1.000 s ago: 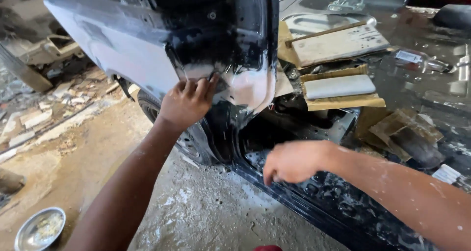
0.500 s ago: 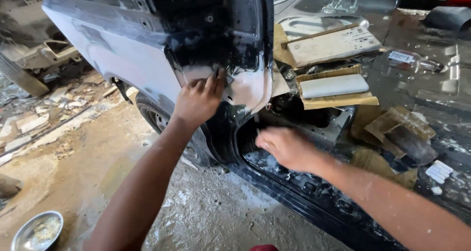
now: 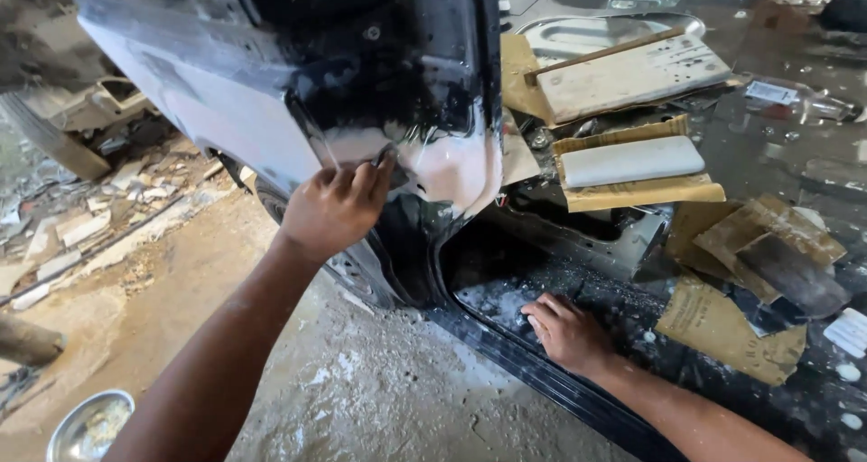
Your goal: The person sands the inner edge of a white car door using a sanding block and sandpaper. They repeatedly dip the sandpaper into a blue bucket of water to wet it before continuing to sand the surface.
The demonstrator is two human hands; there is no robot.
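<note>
While L hand (image 3: 339, 205) presses flat on filler patch (image 3: 452, 164), R hand (image 3: 564, 331) rests spread on sill (image 3: 542, 372); sandpaper sheets (image 3: 722, 331) just right of it, bowl (image 3: 86, 426) far left.

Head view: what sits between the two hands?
Head view: the black lower edge of the car panel and the open sill separate left hand from right hand.

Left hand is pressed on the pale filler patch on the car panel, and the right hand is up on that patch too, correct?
Not quite. The left hand is on the pale filler patch, but the head view shows the right hand down on the door sill.
</note>
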